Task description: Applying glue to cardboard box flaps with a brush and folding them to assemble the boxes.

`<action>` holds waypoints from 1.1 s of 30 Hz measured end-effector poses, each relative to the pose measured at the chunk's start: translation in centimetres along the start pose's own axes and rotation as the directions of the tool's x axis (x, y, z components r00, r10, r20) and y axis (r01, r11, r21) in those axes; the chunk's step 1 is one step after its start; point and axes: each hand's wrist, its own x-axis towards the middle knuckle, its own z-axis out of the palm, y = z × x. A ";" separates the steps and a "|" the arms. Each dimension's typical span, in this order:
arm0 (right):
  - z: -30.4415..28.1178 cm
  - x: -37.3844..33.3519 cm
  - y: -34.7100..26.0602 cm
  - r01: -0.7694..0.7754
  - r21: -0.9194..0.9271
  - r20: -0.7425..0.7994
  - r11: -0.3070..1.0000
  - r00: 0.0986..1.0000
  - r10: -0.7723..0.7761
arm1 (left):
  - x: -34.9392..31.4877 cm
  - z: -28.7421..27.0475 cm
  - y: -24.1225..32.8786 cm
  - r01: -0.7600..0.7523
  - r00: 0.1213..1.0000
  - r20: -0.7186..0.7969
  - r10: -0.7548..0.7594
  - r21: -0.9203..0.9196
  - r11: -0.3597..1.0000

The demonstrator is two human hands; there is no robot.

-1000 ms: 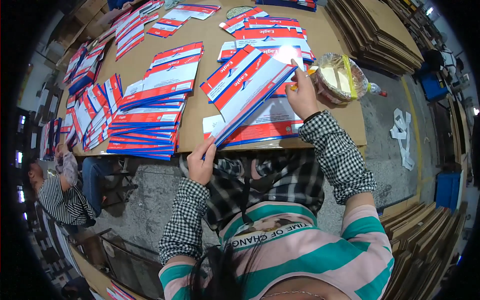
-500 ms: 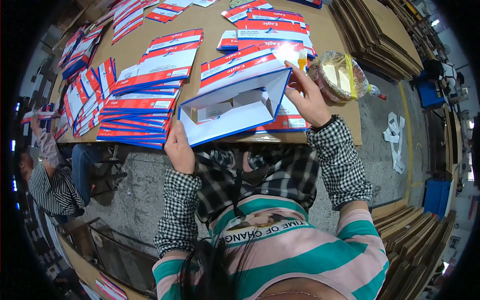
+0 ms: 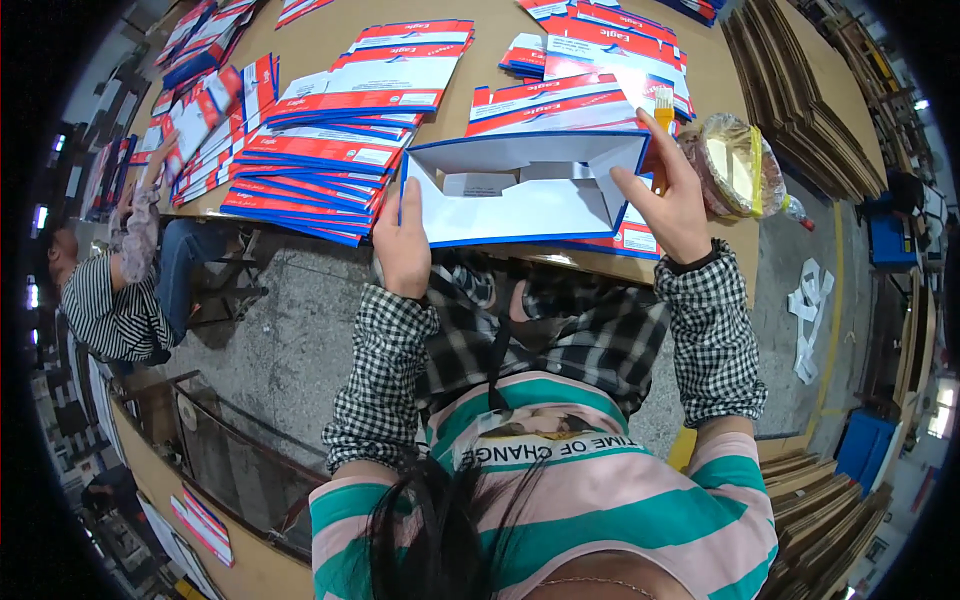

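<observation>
Left grip (image 3: 402, 245) and right grip (image 3: 680, 208) clasp an open carton (image 3: 510, 212) by its ends; flat cartons (image 3: 325, 150) lie stacked left of it.

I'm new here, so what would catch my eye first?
Probably the open carton, white inside and blue-edged, held between the left hand and right hand at the table's near edge. Left of it, a pile of red, white and blue cartons stands out. A yellow-banded, plastic-wrapped round container sits by the table's right edge.
</observation>
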 end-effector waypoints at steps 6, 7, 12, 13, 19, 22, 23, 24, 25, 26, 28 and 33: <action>0.0 -0.5 -0.9 -0.022 -0.044 0.023 0.999 0.999 0.023 | 0.3 -0.8 -1.8 0.065 0.989 0.127 -0.081 0.132 0.989; 0.0 -0.5 -1.0 -0.042 -0.052 0.036 0.998 0.998 0.044 | 0.4 -0.9 -2.0 0.075 0.988 0.121 -0.097 0.179 0.981; 0.5 -0.5 -1.4 -0.055 -0.018 0.041 0.998 0.998 0.056 | 1.6 -1.1 -2.2 0.349 0.931 0.002 -0.364 0.281 0.894; 0.5 -0.6 -1.5 -0.022 -0.013 0.047 1.000 0.999 0.022 | 1.7 -1.1 -2.1 0.308 0.946 0.022 -0.323 0.253 0.917; 0.5 -0.3 -0.8 -0.021 0.047 -0.027 0.999 0.999 0.022 | 0.4 -0.5 -1.2 0.101 0.993 0.041 -0.110 0.175 0.979; -0.1 -0.1 -0.3 -0.031 0.054 -0.068 0.998 0.997 0.034 | 0.4 -0.1 -0.6 0.061 0.996 0.049 -0.068 0.127 0.990; -0.2 -0.1 -0.3 -0.054 0.046 -0.104 0.997 0.993 0.058 | 0.4 0.0 -0.4 -0.053 0.998 -0.028 0.053 0.015 0.998; -0.4 -0.1 -0.3 -0.075 0.035 -0.148 0.997 0.986 0.079 | 0.4 0.2 -0.1 -0.114 0.987 -0.125 0.104 -0.072 0.991; -0.5 0.0 -0.3 -0.083 0.042 -0.179 0.996 0.980 0.089 | 0.7 0.0 0.3 -0.137 0.973 -0.204 0.108 -0.133 0.982; -0.5 0.2 -0.3 -0.073 0.043 -0.169 0.996 0.983 0.079 | 0.4 0.5 0.4 -0.240 0.933 -0.331 0.139 -0.288 0.927; -0.2 0.5 -0.4 -0.041 0.139 -0.343 0.989 0.935 0.087 | 0.1 1.2 1.1 -0.123 0.950 -0.306 -0.068 -0.563 0.817; 1.2 0.8 -0.9 -0.013 0.148 -0.441 0.989 0.894 0.078 | -3.9 6.0 2.6 0.161 0.689 0.724 0.043 -0.210 0.964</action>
